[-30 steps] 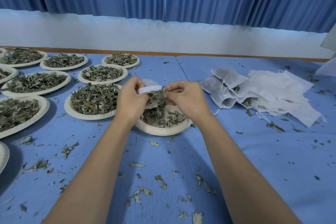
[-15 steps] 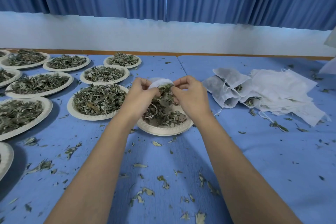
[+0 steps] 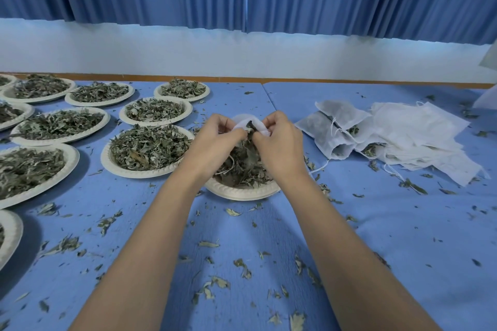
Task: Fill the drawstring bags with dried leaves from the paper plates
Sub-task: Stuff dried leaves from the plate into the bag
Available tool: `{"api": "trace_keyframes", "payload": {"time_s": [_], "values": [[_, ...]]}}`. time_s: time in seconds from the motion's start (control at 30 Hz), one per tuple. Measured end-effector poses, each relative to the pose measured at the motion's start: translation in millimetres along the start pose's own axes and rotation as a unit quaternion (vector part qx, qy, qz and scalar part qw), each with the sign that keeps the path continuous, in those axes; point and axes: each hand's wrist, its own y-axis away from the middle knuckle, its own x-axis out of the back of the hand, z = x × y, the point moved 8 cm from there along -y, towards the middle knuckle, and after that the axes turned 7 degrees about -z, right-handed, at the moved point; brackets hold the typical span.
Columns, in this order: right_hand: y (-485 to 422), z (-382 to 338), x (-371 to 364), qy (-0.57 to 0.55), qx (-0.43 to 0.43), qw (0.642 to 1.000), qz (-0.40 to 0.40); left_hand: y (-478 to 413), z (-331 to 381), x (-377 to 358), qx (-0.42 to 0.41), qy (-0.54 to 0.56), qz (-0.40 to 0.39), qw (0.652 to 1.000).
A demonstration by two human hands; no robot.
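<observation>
Pinching a white bag [image 3: 248, 123] with left hand [image 3: 215, 142] and right hand [image 3: 279, 149], just above the near plate [image 3: 242, 193], with leaves [image 3: 243, 166] poking out. Also a pile of bags [image 3: 403, 137] right of that plate.

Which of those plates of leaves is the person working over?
The rightmost plate, at the middle of the table. The left hand and right hand pinch a white bag above it; the other plates lie to its left, with no hand over them.

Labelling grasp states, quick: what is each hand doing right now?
Left hand: closed, pinching the rim of the white drawstring bag.
Right hand: closed, pinching the same bag's opposite rim.
</observation>
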Motion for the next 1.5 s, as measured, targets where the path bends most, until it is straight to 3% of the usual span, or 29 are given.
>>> {"api": "trace_keyframes", "payload": {"time_s": [0.2,0.33,0.43,0.53,0.7,0.87,1.33,1.5], "values": [[0.1,-1.5,2.3,-0.028,0.007,1.000,-0.007,4.1,7.0,3.4,-0.048,-0.092,0.071,0.992],[-1.0,1.7,-7.1,-0.191,-0.034,0.977,-0.090,2.0,16.3,13.4,-0.064,-0.198,0.158,0.965],[0.0,5.0,-11.6,-0.246,-0.057,0.960,-0.119,-1.6,17.9,21.5,-0.053,-0.214,0.196,0.955],[-1.7,11.3,-7.7,-0.264,-0.077,0.957,-0.088,-3.5,12.5,21.2,-0.047,-0.164,0.166,0.971],[-1.0,15.7,-9.7,-0.277,-0.098,0.953,-0.077,-3.7,-4.4,9.1,-0.002,0.006,0.007,1.000],[0.2,19.5,-12.0,-0.342,-0.130,0.927,-0.083,2.2,-1.4,-4.2,-0.044,-0.041,-0.117,0.991],[-0.2,20.1,-9.2,-0.306,-0.105,0.942,-0.090,-2.1,0.5,0.9,-0.072,-0.052,-0.039,0.995],[-1.9,7.4,-5.3,-0.175,-0.023,0.982,-0.071,-5.9,-4.6,11.0,-0.048,-0.059,0.050,0.996]]}}
